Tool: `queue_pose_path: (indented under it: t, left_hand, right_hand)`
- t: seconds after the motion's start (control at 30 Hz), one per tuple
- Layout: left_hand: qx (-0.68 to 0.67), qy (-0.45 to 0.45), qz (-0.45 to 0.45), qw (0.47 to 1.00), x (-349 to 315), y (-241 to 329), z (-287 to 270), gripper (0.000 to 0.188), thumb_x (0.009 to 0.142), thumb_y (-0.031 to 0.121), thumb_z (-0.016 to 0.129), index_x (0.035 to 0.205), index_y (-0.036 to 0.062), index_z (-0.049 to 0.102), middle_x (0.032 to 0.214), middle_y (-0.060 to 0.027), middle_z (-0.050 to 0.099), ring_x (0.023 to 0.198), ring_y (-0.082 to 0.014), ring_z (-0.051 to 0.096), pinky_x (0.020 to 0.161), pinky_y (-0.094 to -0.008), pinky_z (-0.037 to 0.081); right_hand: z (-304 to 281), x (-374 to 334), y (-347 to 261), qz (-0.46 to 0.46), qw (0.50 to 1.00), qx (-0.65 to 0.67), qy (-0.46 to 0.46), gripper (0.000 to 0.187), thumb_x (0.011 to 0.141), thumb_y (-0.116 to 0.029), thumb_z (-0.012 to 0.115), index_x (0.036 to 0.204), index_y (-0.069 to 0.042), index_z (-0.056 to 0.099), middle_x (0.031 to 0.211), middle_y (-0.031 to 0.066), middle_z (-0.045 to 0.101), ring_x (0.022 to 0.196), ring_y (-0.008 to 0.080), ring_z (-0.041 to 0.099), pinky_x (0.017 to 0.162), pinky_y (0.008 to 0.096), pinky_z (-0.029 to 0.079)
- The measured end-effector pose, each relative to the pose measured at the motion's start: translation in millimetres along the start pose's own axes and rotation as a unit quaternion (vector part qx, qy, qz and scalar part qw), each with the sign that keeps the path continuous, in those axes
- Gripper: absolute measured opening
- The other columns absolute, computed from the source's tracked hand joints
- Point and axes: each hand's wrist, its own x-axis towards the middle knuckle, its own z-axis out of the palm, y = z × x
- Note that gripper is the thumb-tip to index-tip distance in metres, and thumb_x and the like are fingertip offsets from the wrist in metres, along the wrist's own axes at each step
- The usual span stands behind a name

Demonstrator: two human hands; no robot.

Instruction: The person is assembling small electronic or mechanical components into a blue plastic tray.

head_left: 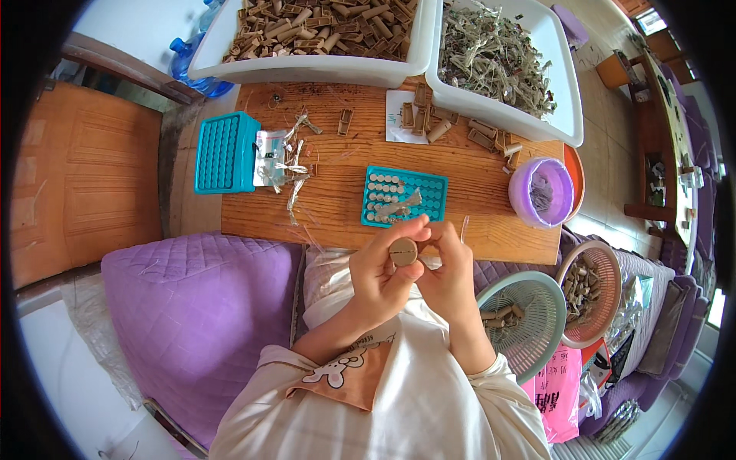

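In the head view I look down on both my hands, close together in front of my pale shirt (429,368), at the near edge of the table (337,211). My left hand (383,274) holds a brown tube (403,251) between thumb and fingers, its round end facing me (a dark slit runs across it). My right hand (451,272) is just beside it, fingers and thumb bent in narrow; its fingertips are partly hidden, so I cannot tell whether it grips anything.

Just past my fingers a teal tray (435,188) lies on the table, with pale round caps (383,179) in rows towards its left side and a bundle of pale strips (395,208) lying over it. Well to the left is a teal stack (224,157), next to a small packet (270,157) and some loose strips (294,170).

Along the far side are two white bins, one (322,70) full of brown pieces (330,32), the other (570,92) heaped with greyish strips (498,57). A white sheet (394,133) lies before them, with more brown pieces about it. A purple tub (521,203) is near the table's right edge. Below, on my right, a green basket (533,349) and a pink basket (612,280) hold brown bits too.
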Motion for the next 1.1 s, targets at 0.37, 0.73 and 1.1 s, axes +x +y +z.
queue_pose_path:
  t: [0.37, 0.73, 1.1]
  left_hand:
    - [-0.094, -0.041, -0.006, 0.995, 5.8, -12.0, 6.2, 0.047, 0.081, 0.047, 0.050, 0.092, 0.0021, 0.043, 0.080, -0.0055, 0.048, 0.083, -0.0195, 0.052, 0.090, -0.0460, 0.039]
    - [-0.163, 0.087, -0.022, 0.983, 30.3, -10.3, -27.8, 0.044, 0.082, 0.046, 0.047, 0.105, 0.0089, 0.038, 0.076, -0.0007, 0.044, 0.061, -0.0094, 0.042, 0.053, -0.0221, 0.036]
    - [-0.118, -0.039, -0.081, 0.989, 22.8, -18.3, -23.8, 0.046, 0.084, 0.046, 0.045, 0.105, 0.0052, 0.039, 0.070, -0.0004, 0.041, 0.055, -0.0057, 0.034, 0.048, -0.0181, 0.029]
  right_hand:
    - [7.0, -15.9, 4.5, -0.007, 0.993, -0.112, -0.023, 0.024, 0.073, -0.018, 0.063, 0.085, 0.000, 0.054, 0.062, 0.0146, 0.054, 0.052, 0.0302, 0.054, 0.048, 0.0357, 0.043]
    - [-144.3, 40.8, 24.2, 0.098, 0.899, -0.390, 0.171, 0.014, 0.073, -0.002, 0.056, 0.086, -0.001, 0.058, 0.077, 0.0134, 0.059, 0.065, 0.0234, 0.058, 0.061, 0.0309, 0.045]
    - [-185.3, 76.8, 71.4, 0.134, 0.845, -0.509, -0.091, 0.015, 0.071, 0.000, 0.052, 0.085, 0.004, 0.051, 0.082, 0.0206, 0.057, 0.080, 0.0371, 0.054, 0.069, 0.0405, 0.042]
